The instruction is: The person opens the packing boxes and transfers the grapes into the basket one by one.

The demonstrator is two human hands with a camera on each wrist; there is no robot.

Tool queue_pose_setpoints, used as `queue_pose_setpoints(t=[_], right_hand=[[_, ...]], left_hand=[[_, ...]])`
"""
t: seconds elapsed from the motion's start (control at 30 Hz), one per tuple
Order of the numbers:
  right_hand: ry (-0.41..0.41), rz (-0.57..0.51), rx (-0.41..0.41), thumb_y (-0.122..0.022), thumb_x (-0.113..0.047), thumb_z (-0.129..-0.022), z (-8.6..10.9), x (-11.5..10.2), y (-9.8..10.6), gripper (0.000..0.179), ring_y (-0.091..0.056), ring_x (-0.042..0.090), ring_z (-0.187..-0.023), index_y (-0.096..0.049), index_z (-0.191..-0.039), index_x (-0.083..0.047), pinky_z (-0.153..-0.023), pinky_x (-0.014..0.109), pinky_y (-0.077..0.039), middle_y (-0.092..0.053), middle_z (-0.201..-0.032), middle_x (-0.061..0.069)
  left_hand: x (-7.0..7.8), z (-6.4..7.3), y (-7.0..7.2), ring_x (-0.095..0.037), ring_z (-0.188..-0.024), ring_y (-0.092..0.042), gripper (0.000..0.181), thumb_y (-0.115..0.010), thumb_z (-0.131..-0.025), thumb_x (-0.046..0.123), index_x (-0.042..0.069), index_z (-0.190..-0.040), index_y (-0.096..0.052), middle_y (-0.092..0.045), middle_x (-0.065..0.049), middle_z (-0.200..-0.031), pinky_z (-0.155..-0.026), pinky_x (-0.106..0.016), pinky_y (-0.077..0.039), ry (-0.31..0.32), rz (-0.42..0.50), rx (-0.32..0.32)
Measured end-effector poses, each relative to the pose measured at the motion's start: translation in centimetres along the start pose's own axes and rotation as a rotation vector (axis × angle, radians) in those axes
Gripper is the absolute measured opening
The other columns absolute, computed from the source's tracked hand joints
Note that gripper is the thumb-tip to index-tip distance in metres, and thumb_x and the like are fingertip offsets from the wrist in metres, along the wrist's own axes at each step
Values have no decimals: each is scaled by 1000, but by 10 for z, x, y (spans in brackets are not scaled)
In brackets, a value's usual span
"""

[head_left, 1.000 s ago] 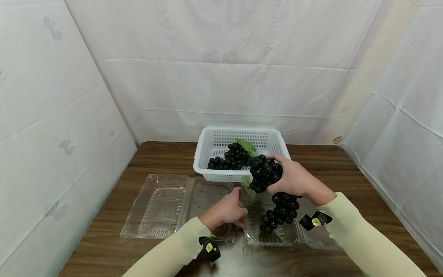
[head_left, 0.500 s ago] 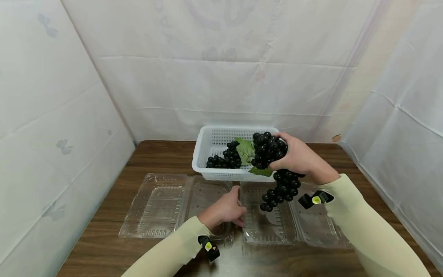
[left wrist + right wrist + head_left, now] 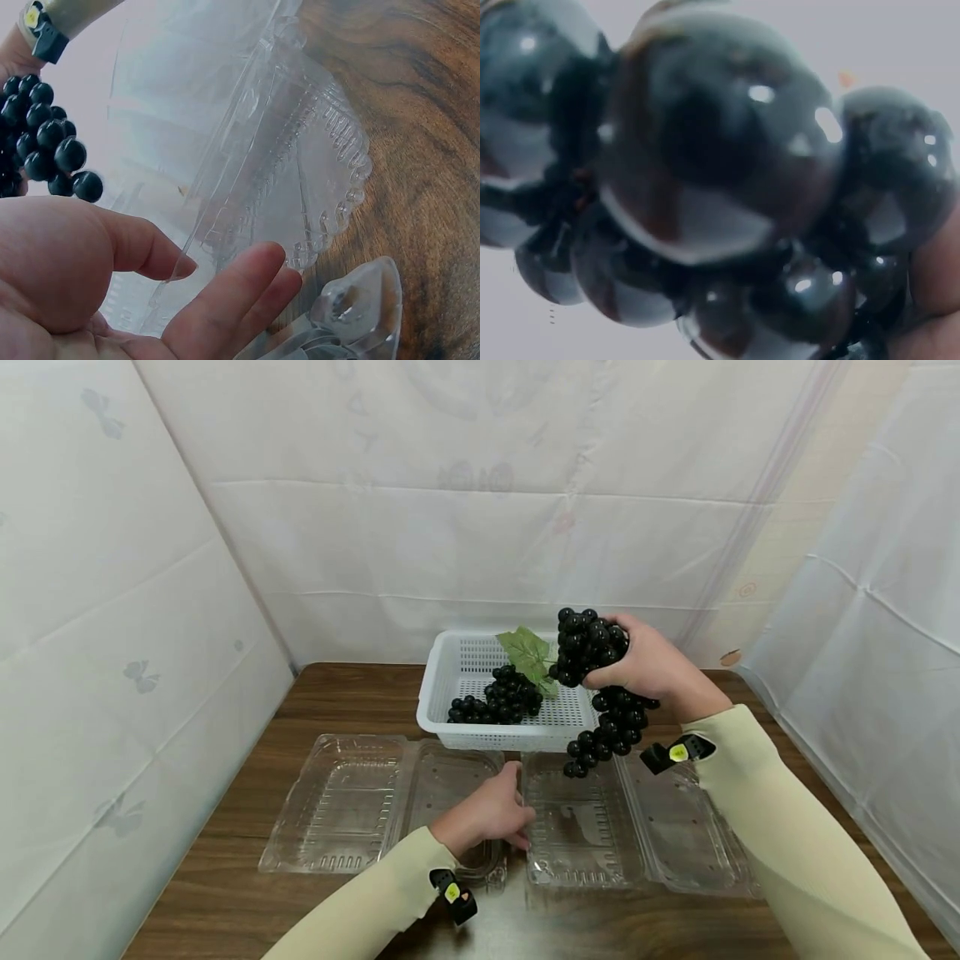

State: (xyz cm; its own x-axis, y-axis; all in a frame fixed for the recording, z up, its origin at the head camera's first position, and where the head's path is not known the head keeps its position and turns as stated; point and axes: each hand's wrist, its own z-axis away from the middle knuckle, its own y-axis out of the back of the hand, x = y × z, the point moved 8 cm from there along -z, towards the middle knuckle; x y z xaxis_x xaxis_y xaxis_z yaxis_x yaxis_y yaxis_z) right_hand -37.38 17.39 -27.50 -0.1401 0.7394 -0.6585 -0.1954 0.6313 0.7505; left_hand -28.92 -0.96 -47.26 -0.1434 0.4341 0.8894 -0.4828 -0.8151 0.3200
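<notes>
My right hand (image 3: 648, 668) grips a bunch of black grapes (image 3: 591, 647) above the right part of the white basket, and its lower end hangs down over a clear plastic clamshell container (image 3: 577, 827). A green leaf (image 3: 525, 652) sticks out from the bunch. Close up, grapes (image 3: 720, 142) fill the right wrist view, with fingertips (image 3: 937, 262) at its right edge. My left hand (image 3: 491, 810) pinches the left rim of that container; in the left wrist view the thumb (image 3: 154, 251) and the fingers lie on either side of the rim.
Another open clamshell container (image 3: 345, 802) lies on the left of the wooden table (image 3: 232, 835). At the back, the white perforated basket (image 3: 450, 739) holds more black grapes (image 3: 498, 697). White sheeting (image 3: 420, 552) stands behind and at both sides.
My right hand has lifted the bunch of grapes up and back, from over the right container to above the basket's right part. My left hand has stayed at the container's rim.
</notes>
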Motion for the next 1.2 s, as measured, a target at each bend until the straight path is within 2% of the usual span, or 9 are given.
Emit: queue_pose_setpoints(t=[0.2, 0.43, 0.67, 0.87, 1.0, 1.2], right_hand=[[-38, -29, 20, -85, -31, -81, -15, 4, 8, 113, -18, 47, -155, -11, -166, -15, -119, 67, -30, -12, -171, 21], [-78, -114, 47, -84, -35, -83, -26, 11, 15, 118, -33, 43, -145, -3, -167, -21, -110, 60, -41, -9, -171, 20], [-105, -223, 119, -85, -28, -82, -40, 17, 15, 117, -20, 43, -155, -5, -167, -21, -122, 61, -30, -7, -173, 14], [-107, -239, 196, -85, -29, -82, -57, 24, 16, 115, -22, 43, -155, -8, -167, -18, -122, 61, -30, -13, -172, 16], [-107, -252, 236, -85, -28, -81, -68, 32, 11, 114, -22, 41, -155, -10, -166, -16, -123, 59, -30, -14, -171, 17], [-142, -283, 248, -84, -27, -82, -82, 52, -7, 111, -23, 40, -155, -12, -166, -16, -122, 58, -32, -15, -171, 16]], left_hand=[[1, 1, 0, -23, -58, -70, 82, -60, -96, -2, 2, -162, -13, -67, -12, -96, -60, -40, -63, -3, 1, 3], [1, 3, -1, -24, -58, -69, 81, -61, -96, -2, 4, -162, -15, -66, -12, -97, -60, -42, -63, 4, -3, 5], [-1, 4, -2, -24, -57, -69, 83, -61, -96, 0, 6, -163, -13, -65, -11, -96, -61, -42, -63, 15, -7, -13], [-2, 4, -1, -24, -56, -70, 84, -61, -96, 0, 6, -164, -11, -65, -10, -94, -61, -42, -63, 7, -13, -22], [-1, 4, -1, -23, -55, -69, 84, -61, -95, 0, 5, -163, -12, -64, -10, -96, -62, -42, -63, 6, -15, -17], [0, 6, -1, -26, -56, -70, 85, -62, -95, 0, 6, -164, -11, -65, -11, -94, -63, -43, -63, 15, -19, -11]])
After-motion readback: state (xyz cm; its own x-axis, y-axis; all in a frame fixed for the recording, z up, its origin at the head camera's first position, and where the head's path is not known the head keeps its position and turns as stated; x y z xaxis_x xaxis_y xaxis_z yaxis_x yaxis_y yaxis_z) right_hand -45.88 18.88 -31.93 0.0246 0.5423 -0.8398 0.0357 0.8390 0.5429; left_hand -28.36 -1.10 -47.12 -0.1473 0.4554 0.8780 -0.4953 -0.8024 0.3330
